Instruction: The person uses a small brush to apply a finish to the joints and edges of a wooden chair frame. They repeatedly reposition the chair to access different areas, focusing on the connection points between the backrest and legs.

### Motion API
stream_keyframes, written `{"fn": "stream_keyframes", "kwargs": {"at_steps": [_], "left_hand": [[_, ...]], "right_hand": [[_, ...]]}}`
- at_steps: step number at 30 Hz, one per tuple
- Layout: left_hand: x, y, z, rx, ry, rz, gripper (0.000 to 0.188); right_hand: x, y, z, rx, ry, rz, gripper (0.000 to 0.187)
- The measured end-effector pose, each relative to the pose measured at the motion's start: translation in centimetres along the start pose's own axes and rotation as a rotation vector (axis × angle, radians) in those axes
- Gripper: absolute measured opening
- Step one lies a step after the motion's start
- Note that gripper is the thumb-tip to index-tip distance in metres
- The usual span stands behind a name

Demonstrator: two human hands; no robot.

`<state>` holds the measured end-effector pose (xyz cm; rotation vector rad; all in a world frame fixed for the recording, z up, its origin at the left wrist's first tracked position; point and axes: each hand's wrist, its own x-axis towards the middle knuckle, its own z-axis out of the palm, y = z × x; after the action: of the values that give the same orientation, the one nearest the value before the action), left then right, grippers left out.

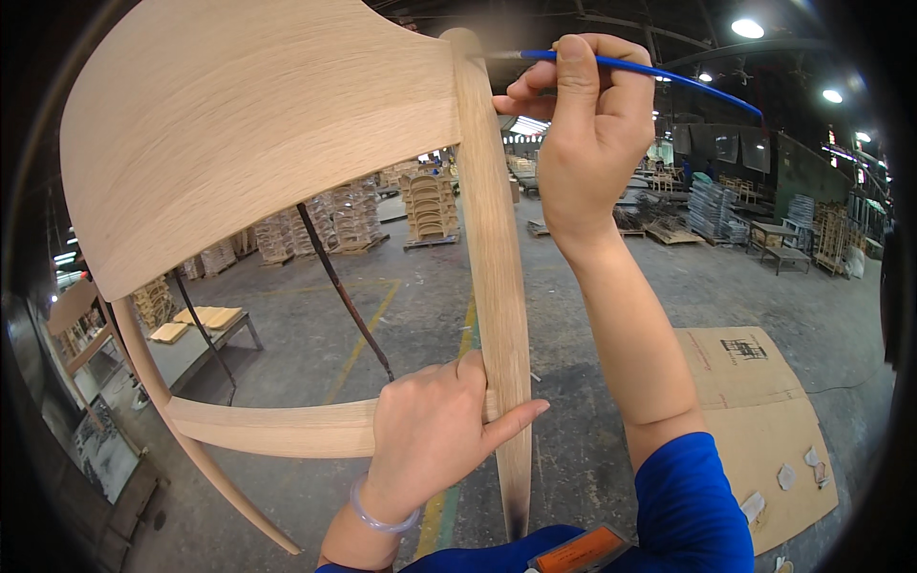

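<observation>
In front of me is a bare, pale wooden chair frame (494, 239), with a broad curved backrest panel (258, 124) at the upper left. My left hand (435, 415) is wrapped round the joint where the lower curved rail (277, 428) meets the upright post; its thumb lies across the post. Up at the right, my right hand (597, 124) pinches a thin blue-handled paintbrush (669, 74) between thumb and fingers. The brush tip reaches the top of the post, beside the panel's edge. Whether the bristles touch the wood I cannot tell.
A flattened cardboard sheet (755, 401) with scraps on it lies on the floor at the right. Dark rods (334, 277) stand behind the chair. At the left is a low table (205, 339) bearing wooden pieces. Stacked chair parts (430, 205) stand on pallets farther back.
</observation>
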<state>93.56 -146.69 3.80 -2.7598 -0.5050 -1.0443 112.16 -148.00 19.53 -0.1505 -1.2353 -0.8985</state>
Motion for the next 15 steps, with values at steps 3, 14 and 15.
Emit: {"fn": "stream_keyframes", "kwargs": {"at_steps": [3, 14, 15], "left_hand": [[-0.1, 0.22, -0.11, 0.006, -0.009, -0.005, 0.067], [0.02, 0.9, -0.35, 0.014, 0.05, 0.048, 0.067], [0.0, 0.91, -0.32, 0.005, 0.066, 0.046, 0.065]], "right_hand": [[0.22, 0.09, -0.1, -0.012, 0.011, -0.015, 0.017], [0.69, -0.34, -0.71, -0.01, 0.006, -0.024, 0.017], [0.66, -0.32, -0.73, -0.016, -0.002, -0.027, 0.017]]}}
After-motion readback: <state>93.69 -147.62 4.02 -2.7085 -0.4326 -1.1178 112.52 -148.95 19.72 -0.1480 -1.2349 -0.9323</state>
